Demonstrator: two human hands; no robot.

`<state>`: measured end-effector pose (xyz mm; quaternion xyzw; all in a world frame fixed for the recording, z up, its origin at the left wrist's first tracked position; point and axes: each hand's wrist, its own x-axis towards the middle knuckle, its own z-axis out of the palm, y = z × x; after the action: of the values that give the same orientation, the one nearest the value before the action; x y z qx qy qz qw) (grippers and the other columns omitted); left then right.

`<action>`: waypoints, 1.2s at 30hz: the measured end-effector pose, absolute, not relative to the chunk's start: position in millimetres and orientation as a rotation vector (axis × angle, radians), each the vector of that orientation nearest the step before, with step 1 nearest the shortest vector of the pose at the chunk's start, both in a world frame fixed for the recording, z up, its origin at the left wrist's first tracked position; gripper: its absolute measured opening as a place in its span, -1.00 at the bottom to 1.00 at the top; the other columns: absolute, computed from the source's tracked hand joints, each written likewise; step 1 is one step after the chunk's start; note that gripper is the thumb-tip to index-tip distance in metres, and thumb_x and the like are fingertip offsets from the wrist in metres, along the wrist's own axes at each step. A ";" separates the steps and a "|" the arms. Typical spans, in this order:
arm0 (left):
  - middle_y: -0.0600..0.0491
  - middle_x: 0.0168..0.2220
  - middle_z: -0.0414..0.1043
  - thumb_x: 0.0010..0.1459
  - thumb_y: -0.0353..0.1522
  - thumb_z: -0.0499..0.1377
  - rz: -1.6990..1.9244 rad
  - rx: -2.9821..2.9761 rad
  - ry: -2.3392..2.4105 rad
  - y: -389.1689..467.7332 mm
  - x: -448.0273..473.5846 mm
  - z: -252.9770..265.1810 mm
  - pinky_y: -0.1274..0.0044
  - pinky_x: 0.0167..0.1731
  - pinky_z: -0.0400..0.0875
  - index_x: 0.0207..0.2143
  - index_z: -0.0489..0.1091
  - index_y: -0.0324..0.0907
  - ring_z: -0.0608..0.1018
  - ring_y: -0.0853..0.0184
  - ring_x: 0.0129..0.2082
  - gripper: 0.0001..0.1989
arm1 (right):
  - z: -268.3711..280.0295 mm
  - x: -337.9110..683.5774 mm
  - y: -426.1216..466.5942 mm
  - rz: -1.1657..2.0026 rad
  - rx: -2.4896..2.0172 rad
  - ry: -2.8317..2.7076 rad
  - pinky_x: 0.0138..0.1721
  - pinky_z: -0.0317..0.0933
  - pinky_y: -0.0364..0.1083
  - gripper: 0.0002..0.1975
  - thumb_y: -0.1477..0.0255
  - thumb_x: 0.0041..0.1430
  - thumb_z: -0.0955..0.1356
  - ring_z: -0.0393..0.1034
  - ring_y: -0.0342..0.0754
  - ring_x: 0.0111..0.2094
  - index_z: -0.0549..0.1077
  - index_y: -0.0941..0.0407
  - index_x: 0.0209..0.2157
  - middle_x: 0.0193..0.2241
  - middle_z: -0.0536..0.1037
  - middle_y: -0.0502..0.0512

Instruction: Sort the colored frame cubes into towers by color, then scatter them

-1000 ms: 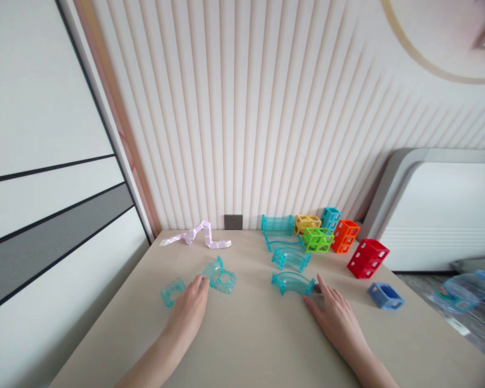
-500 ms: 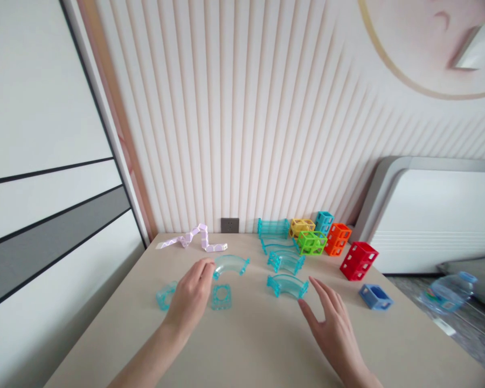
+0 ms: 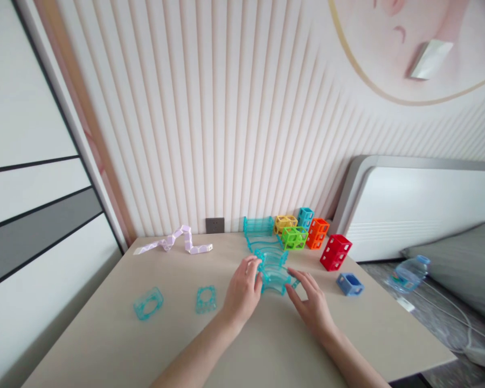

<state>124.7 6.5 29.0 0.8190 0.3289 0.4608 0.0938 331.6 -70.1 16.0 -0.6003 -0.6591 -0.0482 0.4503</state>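
Steady the front curved teal pieces [image 3: 275, 280], overlapping in view near the middle of the worktop [image 3: 125, 345]. Best to guide both ends evenly and press lightly, without nudging the curved piece just behind [image 3: 272, 258]. Pinching with the left grip [image 3: 243, 288] at the left end, apparently of the upper piece. Holding the right grip [image 3: 310, 303] around the small teal end [image 3: 296, 283] opposite, with thumb spaced from fingers; cannot tell whether clamped on it or only beside it.
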 end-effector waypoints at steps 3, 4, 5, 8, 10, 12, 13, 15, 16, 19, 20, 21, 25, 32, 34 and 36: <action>-0.18 0.10 0.40 0.33 -0.42 0.08 1.395 2.344 1.007 9.8 127.5 16.0 0.23 0.12 0.47 0.23 0.16 -0.17 0.48 0.12 0.14 -0.56 | 13.1 342.2 -60.9 -0.089 -1.534 -1.551 -0.08 0.50 0.10 -0.66 0.22 0.32 0.34 0.56 0.14 -0.09 0.52 0.09 0.02 -0.11 0.63 0.24; -0.19 0.12 0.39 0.33 -0.38 0.10 1.378 2.338 1.006 8.1 126.4 11.9 0.22 0.13 0.45 0.26 0.13 -0.18 0.47 0.11 0.15 -0.53 | 11.8 342.8 -59.8 -0.070 -1.542 -1.540 -0.08 0.50 0.09 -0.66 0.22 0.32 0.33 0.56 0.14 -0.09 0.52 0.09 0.02 -0.11 0.63 0.23; -0.21 0.14 0.38 0.32 -0.35 0.12 1.354 2.338 1.001 5.8 125.1 8.2 0.21 0.15 0.44 0.28 0.10 -0.20 0.46 0.09 0.16 -0.49 | 10.5 342.3 -59.2 -0.051 -1.545 -1.535 -0.08 0.50 0.08 -0.66 0.22 0.32 0.34 0.56 0.14 -0.09 0.52 0.09 0.02 -0.10 0.63 0.23; -0.25 0.17 0.36 0.30 -0.26 0.17 1.293 2.345 1.001 -0.1 122.7 0.2 0.19 0.15 0.43 0.33 0.02 -0.22 0.45 0.05 0.18 -0.36 | 6.9 337.9 -58.6 -0.001 -1.538 -1.552 -0.06 0.49 0.07 -0.65 0.23 0.31 0.34 0.55 0.13 -0.06 0.51 0.09 0.03 -0.08 0.62 0.23; -0.27 0.17 0.36 0.28 -0.24 0.20 1.271 2.343 1.028 -0.5 123.5 -3.6 0.17 0.13 0.44 0.36 -0.02 -0.22 0.46 0.02 0.17 -0.29 | 5.8 335.4 -57.7 0.036 -1.536 -1.581 -0.03 0.48 0.07 -0.65 0.24 0.31 0.34 0.54 0.13 -0.03 0.50 0.09 0.05 -0.05 0.61 0.23; -0.26 0.16 0.37 0.26 -0.25 0.22 1.253 2.334 1.049 1.7 125.6 -7.4 0.17 0.11 0.46 0.37 -0.04 -0.20 0.47 0.01 0.16 -0.26 | 5.4 334.2 -56.2 0.066 -1.543 -1.612 0.02 0.45 0.08 -0.65 0.25 0.32 0.33 0.53 0.13 -0.01 0.49 0.09 0.06 -0.02 0.60 0.23; -0.25 0.15 0.38 0.26 -0.26 0.23 1.244 2.330 1.052 3.3 126.8 -9.2 0.18 0.10 0.46 0.36 -0.03 -0.19 0.48 0.01 0.15 -0.27 | 5.4 334.0 -55.3 0.076 -1.549 -1.628 0.03 0.44 0.09 -0.64 0.25 0.32 0.33 0.52 0.13 0.00 0.48 0.09 0.07 -0.01 0.59 0.23; -0.23 0.13 0.41 0.26 -0.29 0.23 1.230 2.320 1.048 6.2 129.2 -12.8 0.19 0.08 0.48 0.34 0.01 -0.17 0.50 0.03 0.13 -0.31 | 5.0 333.9 -53.8 0.092 -1.568 -1.658 0.05 0.43 0.09 -0.64 0.24 0.32 0.33 0.51 0.13 0.02 0.48 0.08 0.08 -0.01 0.59 0.23; -0.21 0.11 0.42 0.26 -0.30 0.23 1.229 2.311 1.047 7.4 130.3 -14.4 0.20 0.07 0.48 0.32 0.05 -0.16 0.51 0.04 0.11 -0.34 | 4.7 333.9 -53.2 0.098 -1.579 -1.671 0.06 0.42 0.09 -0.64 0.24 0.32 0.33 0.51 0.13 0.02 0.47 0.07 0.08 0.00 0.59 0.22; -0.15 0.06 0.46 0.26 -0.35 0.23 1.239 2.265 1.054 9.6 132.8 -17.5 0.23 0.03 0.51 0.23 0.16 -0.12 0.55 0.08 0.06 -0.47 | 2.4 334.0 -52.5 0.112 -1.614 -1.682 0.08 0.41 0.08 -0.63 0.23 0.33 0.33 0.50 0.11 0.04 0.45 0.06 0.10 0.01 0.59 0.20; -0.12 0.03 0.47 0.25 -0.37 0.23 1.241 2.248 1.058 10.0 133.3 -17.9 0.25 0.02 0.51 0.20 0.19 -0.11 0.56 0.10 0.04 -0.50 | 1.3 334.1 -52.5 0.110 -1.626 -1.673 0.08 0.40 0.08 -0.62 0.23 0.32 0.33 0.50 0.11 0.05 0.44 0.06 0.11 0.02 0.59 0.20; -0.10 0.01 0.47 0.24 -0.38 0.23 1.238 2.234 1.061 10.3 133.7 -18.1 0.26 0.01 0.52 0.18 0.21 -0.11 0.57 0.12 0.02 -0.52 | -0.1 334.3 -52.5 0.108 -1.639 -1.658 0.09 0.40 0.08 -0.60 0.23 0.31 0.33 0.50 0.11 0.05 0.42 0.06 0.12 0.02 0.59 0.20; -0.09 0.00 0.46 0.23 -0.41 0.24 1.217 2.207 1.060 10.9 134.2 -17.8 0.29 -0.03 0.54 0.17 0.20 -0.10 0.58 0.13 -0.01 -0.52 | -5.5 335.7 -52.9 0.113 -1.707 -1.559 0.03 0.43 0.10 -0.47 0.18 0.25 0.36 0.54 0.11 -0.05 0.34 0.08 0.19 -0.03 0.60 0.19; -0.12 0.04 0.44 0.18 -0.44 0.26 1.184 2.231 1.113 10.2 137.3 -23.8 0.28 -0.02 0.53 0.25 0.10 -0.11 0.57 0.09 0.04 -0.37 | -9.2 337.0 -55.2 0.160 -1.787 -1.501 0.04 0.40 0.14 -0.37 0.15 0.19 0.37 0.53 0.14 -0.06 0.29 0.07 0.24 -0.04 0.59 0.17; -0.13 0.04 0.46 0.16 -0.45 0.27 1.154 2.236 1.168 10.9 139.0 -26.8 0.28 -0.04 0.54 0.26 0.09 -0.12 0.59 0.07 0.02 -0.33 | -10.3 337.0 -55.1 0.168 -1.804 -1.482 0.05 0.39 0.14 -0.36 0.15 0.19 0.36 0.53 0.14 -0.05 0.28 0.07 0.25 -0.06 0.60 0.17; -0.15 0.04 0.46 0.14 -0.44 0.28 1.130 2.239 1.221 11.5 140.2 -29.0 0.30 -0.04 0.53 0.25 0.11 -0.15 0.59 0.07 0.02 -0.34 | -11.8 337.2 -55.2 0.165 -1.818 -1.472 0.06 0.37 0.15 -0.33 0.14 0.18 0.37 0.53 0.14 -0.04 0.27 0.07 0.26 -0.06 0.60 0.17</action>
<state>140.2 11.5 -29.0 0.7903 0.4310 0.3988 0.1750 337.2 -55.2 -11.8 -0.7145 -0.5785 0.0648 0.3881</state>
